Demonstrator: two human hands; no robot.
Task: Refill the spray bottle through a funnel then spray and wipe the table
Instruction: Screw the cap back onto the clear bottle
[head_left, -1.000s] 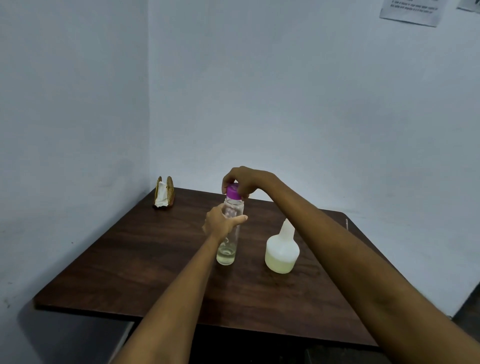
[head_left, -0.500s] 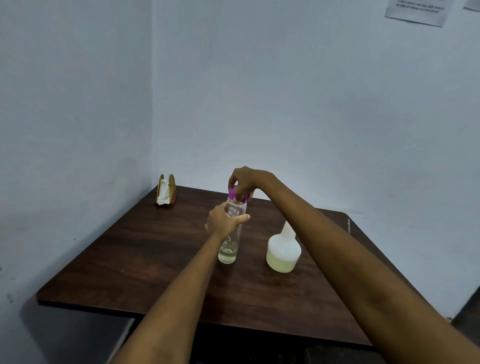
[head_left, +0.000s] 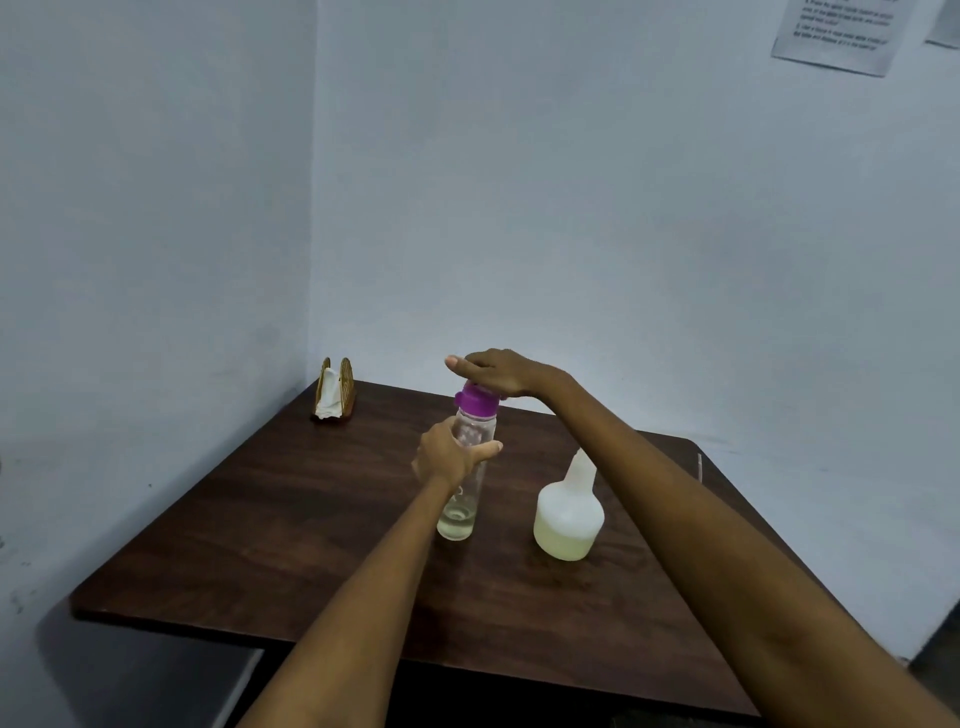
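Early stage, by my reading: bottle not yet opened, no funnel in sight, so refilling, spraying and wiping are all remaining. Both forearms are reaching out over the desk (head_left: 311, 545). Left hand (head_left: 451, 453) is gripping the clear bottle (head_left: 466, 467) mid-body, keeping it upright on the desk. Just right of it a white jug (head_left: 569, 512) of pale liquid is standing. Right hand (head_left: 493, 371) is lying over the purple cap (head_left: 475, 401), thumb straight; whether it is gripping I cannot tell. Napkin holder (head_left: 335, 388) is sitting far back left

Left hand (head_left: 449, 457) curled — right hand (head_left: 493, 371) flat, palm down.
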